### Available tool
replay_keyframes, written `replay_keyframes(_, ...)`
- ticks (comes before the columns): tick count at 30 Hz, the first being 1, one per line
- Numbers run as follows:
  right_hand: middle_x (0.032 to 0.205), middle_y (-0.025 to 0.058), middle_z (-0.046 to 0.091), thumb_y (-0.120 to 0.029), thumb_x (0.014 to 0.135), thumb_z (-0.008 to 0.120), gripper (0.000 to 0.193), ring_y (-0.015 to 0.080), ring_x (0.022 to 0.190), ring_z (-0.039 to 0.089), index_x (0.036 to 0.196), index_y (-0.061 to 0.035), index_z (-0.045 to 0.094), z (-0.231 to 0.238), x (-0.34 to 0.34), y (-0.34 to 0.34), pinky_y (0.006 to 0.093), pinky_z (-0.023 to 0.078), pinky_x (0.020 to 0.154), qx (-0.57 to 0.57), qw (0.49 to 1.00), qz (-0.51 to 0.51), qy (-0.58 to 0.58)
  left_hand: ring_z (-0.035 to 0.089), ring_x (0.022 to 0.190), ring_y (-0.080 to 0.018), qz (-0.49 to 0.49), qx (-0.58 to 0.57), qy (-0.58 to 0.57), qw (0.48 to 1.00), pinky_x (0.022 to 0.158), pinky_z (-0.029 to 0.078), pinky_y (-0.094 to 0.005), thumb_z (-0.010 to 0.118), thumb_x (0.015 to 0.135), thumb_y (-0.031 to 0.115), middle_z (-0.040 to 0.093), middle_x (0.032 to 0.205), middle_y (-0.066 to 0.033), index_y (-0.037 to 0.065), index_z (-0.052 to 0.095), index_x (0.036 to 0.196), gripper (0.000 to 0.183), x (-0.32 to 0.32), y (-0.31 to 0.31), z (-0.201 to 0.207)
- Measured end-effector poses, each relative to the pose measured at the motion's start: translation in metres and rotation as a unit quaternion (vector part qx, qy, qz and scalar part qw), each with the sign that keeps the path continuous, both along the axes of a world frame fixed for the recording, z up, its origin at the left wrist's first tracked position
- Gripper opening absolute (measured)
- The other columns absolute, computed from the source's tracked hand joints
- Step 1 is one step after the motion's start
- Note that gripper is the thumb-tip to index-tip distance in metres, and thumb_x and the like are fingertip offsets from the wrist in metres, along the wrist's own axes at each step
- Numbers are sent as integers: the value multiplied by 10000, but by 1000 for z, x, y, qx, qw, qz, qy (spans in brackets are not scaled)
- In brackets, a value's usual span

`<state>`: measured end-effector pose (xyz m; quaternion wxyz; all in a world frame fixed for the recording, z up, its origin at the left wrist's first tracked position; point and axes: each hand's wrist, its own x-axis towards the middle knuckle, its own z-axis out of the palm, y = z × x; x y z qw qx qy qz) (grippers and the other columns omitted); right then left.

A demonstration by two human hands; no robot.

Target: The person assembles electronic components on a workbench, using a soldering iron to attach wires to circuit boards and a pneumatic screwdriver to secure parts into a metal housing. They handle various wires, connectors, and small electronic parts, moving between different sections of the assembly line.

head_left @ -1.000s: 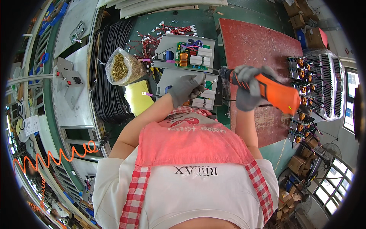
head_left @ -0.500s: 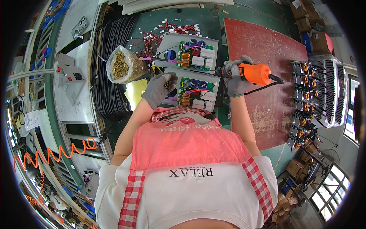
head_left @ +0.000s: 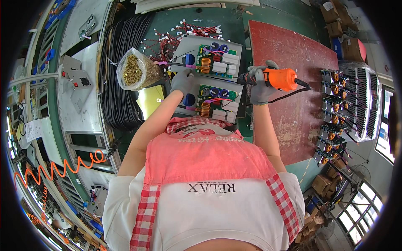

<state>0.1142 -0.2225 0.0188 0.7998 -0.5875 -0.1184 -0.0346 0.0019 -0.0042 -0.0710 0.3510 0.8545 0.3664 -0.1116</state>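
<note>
Glossy plastic power tool [head_left: 281, 79]

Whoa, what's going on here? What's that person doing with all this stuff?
The person has an orange power tool in the gloved right grip, its tip near the right edge of two grey metal plates with green circuit boards on them. The gloved left grip is over the plates' left side; whether it holds anything is hidden. An open clear bag of small gold-coloured parts sits further left.

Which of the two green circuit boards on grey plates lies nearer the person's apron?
The lower board in the picture: it lies just beyond the apron, whereas the upper board lies farther from the person's body.
</note>
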Motion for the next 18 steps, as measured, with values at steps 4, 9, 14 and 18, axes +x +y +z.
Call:
replay_keyframes(4, 752, 87, 586, 53, 783, 542, 405, 181, 663, 598, 1156, 6, 391, -5, -5, 4, 407, 527, 756, -10, 1000, -7, 10, 606, 979, -341, -50, 51, 18, 997, 858, 478, -406, 484, 886, 275, 650, 1021, -171, 121, 635, 1107, 309, 8, -8, 1)
replay_keyframes(9, 772, 81, 602, 65, 769, 570, 447, 153, 687, 599, 1172, -5, 391, -8, -15, 12, 320, 522, 695, -60, 998, 27, -9, 625, 858, -359, -113, 116, 9, 987, 776, 496, -439, 508, 849, 232, 656, 904, -167, 90, 643, 938, 216, 9, -9, 1)
replay_keyframes(14, 794, 8, 593, 96, 699, 682, 470, 67, 742, 578, 1108, -27, 487, -14, -19, 20, 230, 476, 701, -77, 997, 21, 15, 638, 889, -330, -138, 149, 40, 978, 784, 509, -425, 576, 814, 212, 659, 939, -147, 84, 653, 914, 180, 15, -14, 9)
replay_keyframes(18, 785, 60, 609, 101, 734, 608, 454, 106, 671, 583, 1142, -8, 442, -16, -13, 20, 250, 493, 637, -83, 996, 17, -19, 646, 897, -324, -165, 141, 62, 974, 796, 515, -418, 600, 812, 226, 660, 963, -153, 72, 664, 941, 211, 16, -9, 14)
